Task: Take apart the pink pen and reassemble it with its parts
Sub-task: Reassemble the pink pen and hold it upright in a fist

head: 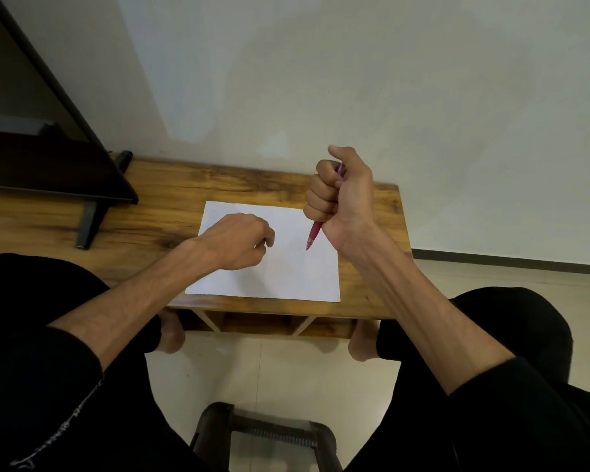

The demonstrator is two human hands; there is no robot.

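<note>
My right hand is closed in a fist around the pink pen, held upright above the right side of a white sheet of paper. The pen's tip points down and sticks out below the fist; its top end shows between thumb and fingers. My left hand rests on the left part of the sheet, fingers curled, thumb and forefinger pinched. Whether it holds a small part, I cannot tell.
The paper lies on a low wooden table set against a pale wall. A dark screen on a stand occupies the table's left end. A stool and my knees are below the table's front edge.
</note>
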